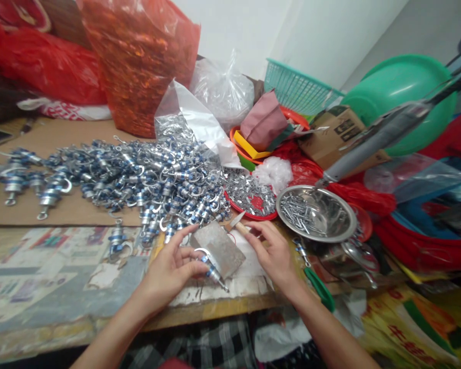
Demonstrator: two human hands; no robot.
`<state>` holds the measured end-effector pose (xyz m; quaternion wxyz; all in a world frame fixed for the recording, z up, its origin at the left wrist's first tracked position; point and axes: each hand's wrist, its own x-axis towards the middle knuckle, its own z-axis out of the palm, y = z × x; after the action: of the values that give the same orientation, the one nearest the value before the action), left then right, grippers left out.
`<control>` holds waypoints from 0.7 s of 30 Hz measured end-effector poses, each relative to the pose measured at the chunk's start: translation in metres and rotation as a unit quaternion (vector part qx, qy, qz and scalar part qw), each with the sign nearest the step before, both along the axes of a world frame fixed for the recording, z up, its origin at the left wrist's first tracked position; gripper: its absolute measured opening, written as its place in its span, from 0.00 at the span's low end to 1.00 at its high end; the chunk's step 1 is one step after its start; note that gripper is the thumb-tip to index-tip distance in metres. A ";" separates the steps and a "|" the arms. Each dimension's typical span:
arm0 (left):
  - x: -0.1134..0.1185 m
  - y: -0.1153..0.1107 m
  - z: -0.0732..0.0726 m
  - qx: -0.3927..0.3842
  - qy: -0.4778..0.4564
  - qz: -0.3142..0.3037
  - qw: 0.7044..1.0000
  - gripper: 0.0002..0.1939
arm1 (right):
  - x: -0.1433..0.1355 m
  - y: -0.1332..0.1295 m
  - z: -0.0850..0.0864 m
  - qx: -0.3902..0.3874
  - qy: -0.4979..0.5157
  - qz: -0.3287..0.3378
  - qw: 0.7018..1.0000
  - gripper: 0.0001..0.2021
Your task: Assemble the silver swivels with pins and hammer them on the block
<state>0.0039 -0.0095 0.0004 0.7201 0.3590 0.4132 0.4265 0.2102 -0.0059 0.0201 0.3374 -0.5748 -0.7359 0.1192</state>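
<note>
Near the table's front edge lies a grey metal block (pixel 218 248). My left hand (pixel 179 261) is at its left side, with thumb and fingers closed on a blue-and-silver metal part (pixel 214 274) that has a curved hook at one end and a small ring at the other. On the block's right, my right hand (pixel 267 246) grips the wooden handle of a small hammer (pixel 238 221), whose head points up and left. Behind the block a large pile of similar blue-and-silver parts (pixel 138 174) spreads to the left.
A red plate (pixel 253 200) of small metal pieces and a steel bowl (pixel 317 212) of pins stand at the right. Behind are a red bag (pixel 142 61), a teal basket (pixel 299 87) and a cardboard box (pixel 334 136). A grey arm (pixel 380 138) slants over the right side.
</note>
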 end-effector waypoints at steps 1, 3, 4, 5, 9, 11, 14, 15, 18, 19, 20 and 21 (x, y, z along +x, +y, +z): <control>0.000 0.000 0.000 -0.003 0.001 -0.001 1.000 0.40 | 0.012 -0.002 -0.004 -0.027 -0.062 -0.033 0.997 0.13; 0.000 0.000 0.000 -0.005 0.001 -0.003 1.000 0.41 | 0.034 -0.006 -0.014 -0.100 -0.167 -0.059 0.979 0.16; 0.000 0.000 0.000 -0.004 0.002 -0.002 1.000 0.41 | 0.041 -0.008 -0.018 -0.129 -0.195 -0.059 0.971 0.15; 0.000 -0.001 0.000 -0.003 0.005 -0.001 1.000 0.41 | 0.045 -0.011 -0.021 -0.150 -0.203 -0.057 0.966 0.13; 0.000 -0.001 0.001 -0.001 0.008 0.000 1.000 0.40 | 0.038 -0.024 -0.002 -0.112 -0.137 -0.028 0.984 0.13; 0.000 -0.001 0.002 0.001 0.011 -0.001 1.000 0.40 | 0.029 -0.035 0.017 -0.039 -0.096 0.016 0.994 0.17; 0.000 -0.001 0.003 0.006 0.022 0.006 1.000 0.41 | 0.018 -0.052 0.033 0.069 -0.096 0.071 0.990 0.22; 0.000 -0.001 0.003 0.008 0.024 0.009 1.000 0.41 | 0.017 -0.057 0.033 0.083 -0.117 0.082 0.986 0.23; 0.000 -0.002 0.002 0.013 0.031 0.015 0.999 0.42 | 0.017 -0.070 0.023 0.071 -0.196 0.090 0.974 0.23; -0.001 -0.002 0.002 0.015 0.032 0.017 0.999 0.42 | 0.018 -0.073 0.019 0.071 -0.206 0.084 0.972 0.24; 0.000 -0.003 0.002 0.017 0.034 0.019 0.999 0.42 | 0.018 -0.075 0.016 0.083 -0.204 0.076 0.973 0.24; 0.000 -0.003 0.002 0.019 0.033 0.021 0.999 0.42 | 0.019 -0.076 0.013 0.097 -0.195 0.070 0.973 0.25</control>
<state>0.0035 -0.0125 0.0023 0.6900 0.3778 0.4363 0.4368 0.2290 -0.0819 0.0333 0.2321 -0.4987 -0.8340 -0.0437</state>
